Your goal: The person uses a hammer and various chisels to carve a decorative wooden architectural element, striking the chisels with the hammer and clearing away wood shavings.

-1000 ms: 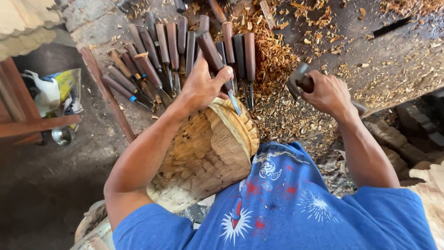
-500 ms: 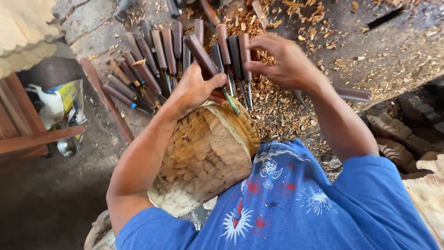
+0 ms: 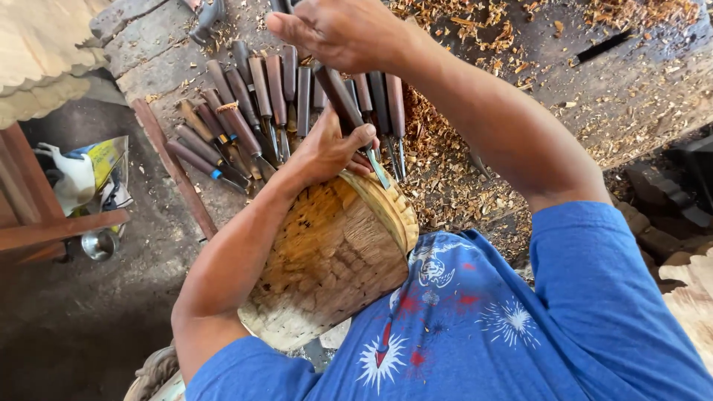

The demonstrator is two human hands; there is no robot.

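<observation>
dark-handled chisel (image 3: 349,111) tilted, carved wooden block (image 3: 334,260)

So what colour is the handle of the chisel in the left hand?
Dark brown handle, seen in the head view.

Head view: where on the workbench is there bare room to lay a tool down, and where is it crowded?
Free: the grey strip of workbench left of the chisel row, and the dark patch near the slot, thinly littered. Crowded: the chisel row, the wood shavings right of it, and the carved block edge, where the left hand grips a chisel. The right hand is raised above.
</observation>
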